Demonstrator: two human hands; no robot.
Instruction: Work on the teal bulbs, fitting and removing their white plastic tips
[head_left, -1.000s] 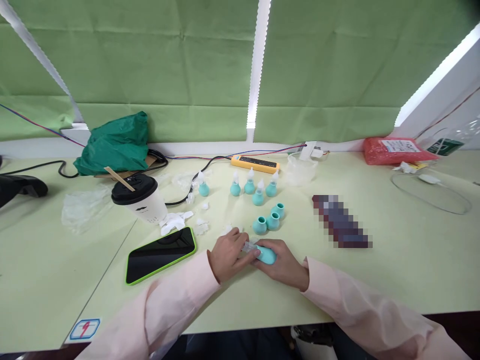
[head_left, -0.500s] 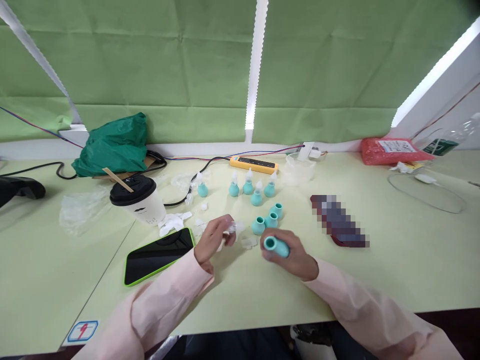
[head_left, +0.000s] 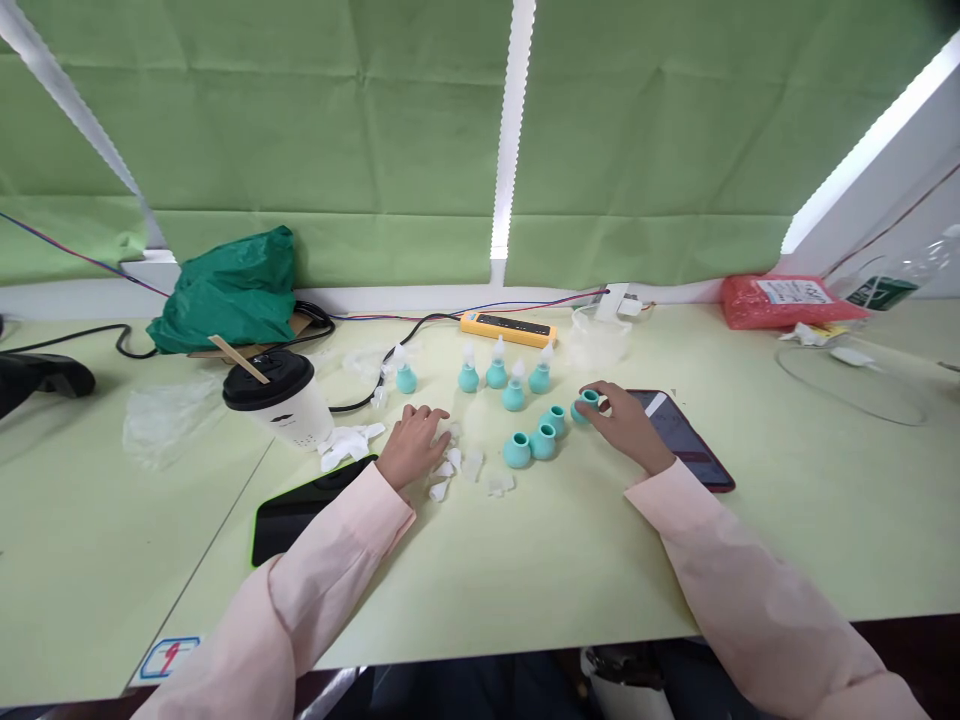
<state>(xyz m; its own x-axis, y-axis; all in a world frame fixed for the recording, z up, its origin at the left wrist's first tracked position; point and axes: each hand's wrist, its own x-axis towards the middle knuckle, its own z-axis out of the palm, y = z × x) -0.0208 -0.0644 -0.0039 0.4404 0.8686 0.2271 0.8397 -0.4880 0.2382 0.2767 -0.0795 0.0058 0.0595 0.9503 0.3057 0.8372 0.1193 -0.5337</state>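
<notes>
My right hand [head_left: 624, 425] pinches a teal rubber bulb [head_left: 586, 402] by its side, its open mouth upward, at or just above the table right of the others. Three more open-mouthed bulbs [head_left: 517, 451] stand close together to its left. My left hand [head_left: 412, 443] is over the table with its fingers apart, beside small translucent white plastic scraps [head_left: 455, 458]; nothing shows in it. Beyond the hands, several teal bulbs with clear pointed tips [head_left: 514, 390] stand upright, one of them [head_left: 406, 377] apart on the left.
A black-lidded paper cup [head_left: 277, 405] and crumpled tissue [head_left: 351, 442] lie left, near a green-edged phone [head_left: 289, 515] partly under my left sleeve. Another phone [head_left: 690, 445] lies by my right wrist. Behind are a yellow power strip [head_left: 508, 329], clear plastic tub [head_left: 598, 340] and red parcel [head_left: 784, 302].
My right hand has carried the teal bulb away from me and to the right, beside the other open bulbs. My left hand has moved slightly forward and left, away from a clear plastic piece.
</notes>
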